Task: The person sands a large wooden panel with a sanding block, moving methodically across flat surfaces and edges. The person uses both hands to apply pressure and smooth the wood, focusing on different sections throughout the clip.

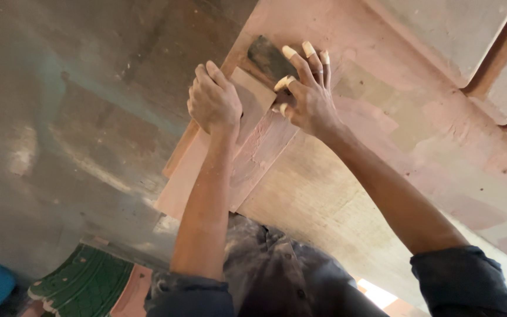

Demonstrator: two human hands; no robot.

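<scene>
Left hand (213, 101) closed around a flat scraper blade (252, 103); right hand (306, 94), fingers spread and taped at the tips, pressing a dark pad (268, 57) flat. Both against a reddish wooden panel (382, 135). Pale filler patches already spread across much of panel; bare grain remaining lower down. Green patterned object (83, 285) below left.

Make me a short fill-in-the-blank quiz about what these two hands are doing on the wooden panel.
1. The left hand grips a flat ____ block against the pinkish wooden panel.
2. The right hand presses a dark sheet onto the panel with its fingers ____.
3. The right hand's fingertips are wrapped in pale ____.
4. In the lower left corner lies a ____ ribbed mat.

Missing words: wooden; spread; tape; green
</scene>
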